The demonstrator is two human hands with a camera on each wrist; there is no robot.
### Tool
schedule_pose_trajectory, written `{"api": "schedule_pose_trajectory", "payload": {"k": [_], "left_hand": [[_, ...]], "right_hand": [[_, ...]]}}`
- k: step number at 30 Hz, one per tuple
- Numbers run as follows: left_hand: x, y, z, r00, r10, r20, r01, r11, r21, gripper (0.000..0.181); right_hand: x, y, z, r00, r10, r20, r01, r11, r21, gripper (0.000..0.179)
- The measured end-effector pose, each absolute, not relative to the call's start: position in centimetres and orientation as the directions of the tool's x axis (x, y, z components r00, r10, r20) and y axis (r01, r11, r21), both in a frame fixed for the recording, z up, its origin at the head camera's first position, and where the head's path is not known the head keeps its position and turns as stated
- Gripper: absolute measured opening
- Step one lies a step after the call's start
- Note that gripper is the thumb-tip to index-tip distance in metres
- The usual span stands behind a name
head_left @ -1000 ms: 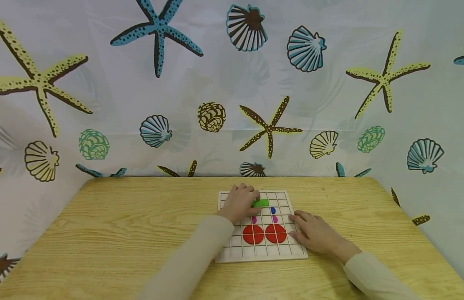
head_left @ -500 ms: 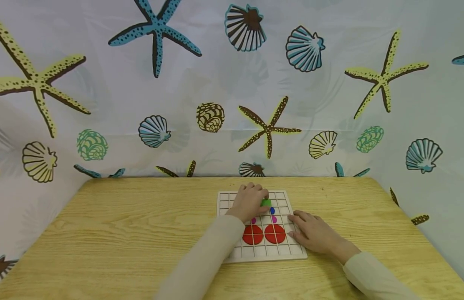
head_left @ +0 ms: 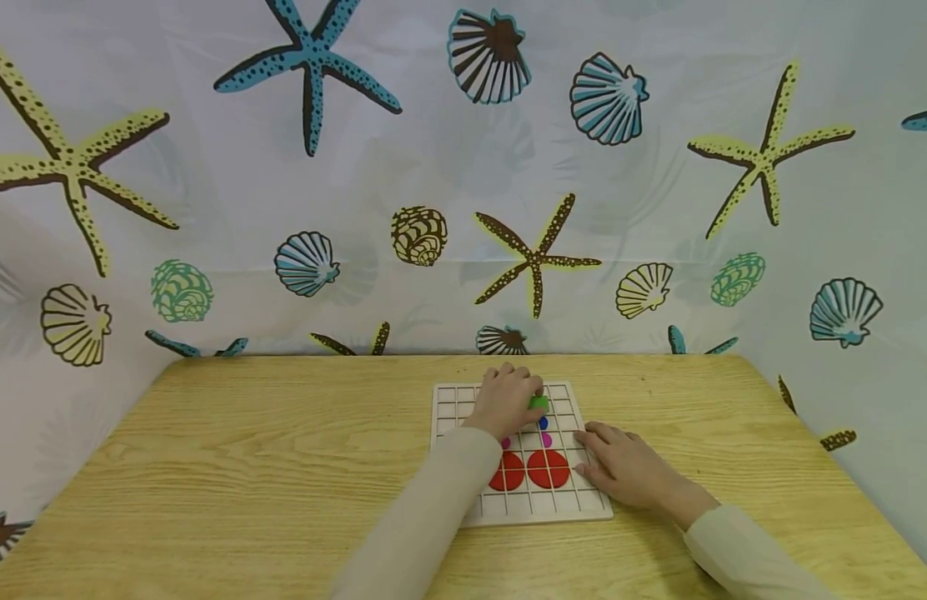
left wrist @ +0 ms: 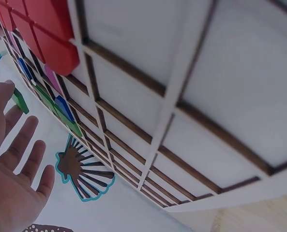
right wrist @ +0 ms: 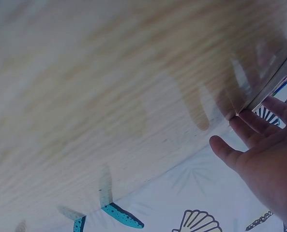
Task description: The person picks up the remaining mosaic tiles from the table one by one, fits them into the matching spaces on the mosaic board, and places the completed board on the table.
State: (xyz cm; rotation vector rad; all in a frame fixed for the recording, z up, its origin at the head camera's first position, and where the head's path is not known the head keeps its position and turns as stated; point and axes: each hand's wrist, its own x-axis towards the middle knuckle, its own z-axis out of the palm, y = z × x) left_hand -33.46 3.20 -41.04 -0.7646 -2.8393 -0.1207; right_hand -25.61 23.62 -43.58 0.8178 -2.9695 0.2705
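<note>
My left hand point(head_left: 503, 403) reaches over the upper part of a white grid board point(head_left: 445, 409), and its thumb and forefinger pinch a small green piece point(head_left: 540, 403). In the left wrist view this green piece point(left wrist: 20, 100) shows at the fingertips, apart from the flat green strip point(left wrist: 51, 104) on the board. Two red discs point(head_left: 540, 477), split by the grid lines, lie in the lower cells. Above the right disc are a magenta piece point(head_left: 547, 440) and a blue piece point(head_left: 543, 423). My right hand point(head_left: 634, 467) rests along the board's right edge with fingers extended.
The board lies on a wooden table point(head_left: 283, 467). A white cloth point(head_left: 433, 308) printed with starfish and shells rises behind the table and at both sides. My left forearm covers the board's lower left part.
My left hand has moved right across the upper part of the board, with the green piece at its fingertips. The right hand stays at the board's edge.
</note>
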Motion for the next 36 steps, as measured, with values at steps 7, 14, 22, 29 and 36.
{"api": "schedule_pose_trajectory", "payload": {"k": [7,14,22,29,36], "left_hand": [[-33.2,3.7,-40.6,-0.860,0.473,0.190,0.484,0.875,0.015,0.028],[-33.4,4.2,-40.7,-0.875,0.457,0.162,0.464,0.886,0.011,0.026],[-33.6,4.6,-41.0,-0.890,0.433,0.144,0.438,0.899,0.005,0.025],[-33.7,4.8,-41.1,-0.897,0.424,0.127,0.431,0.902,0.032,0.022],[-33.8,5.1,-41.2,-0.899,0.421,0.124,0.429,0.902,0.046,0.020]], "right_hand": [[-25.6,23.7,-43.7,-0.854,-0.509,0.107,-0.520,0.842,-0.146,0.049],[-25.5,23.6,-43.6,-0.853,-0.511,0.112,-0.522,0.841,-0.144,0.049],[-25.4,23.6,-43.5,-0.850,-0.516,0.112,-0.527,0.838,-0.139,0.048],[-25.3,23.6,-43.4,-0.849,-0.515,0.118,-0.528,0.839,-0.132,0.048],[-25.4,23.6,-43.4,-0.854,-0.510,0.104,-0.520,0.842,-0.142,0.049]]}}
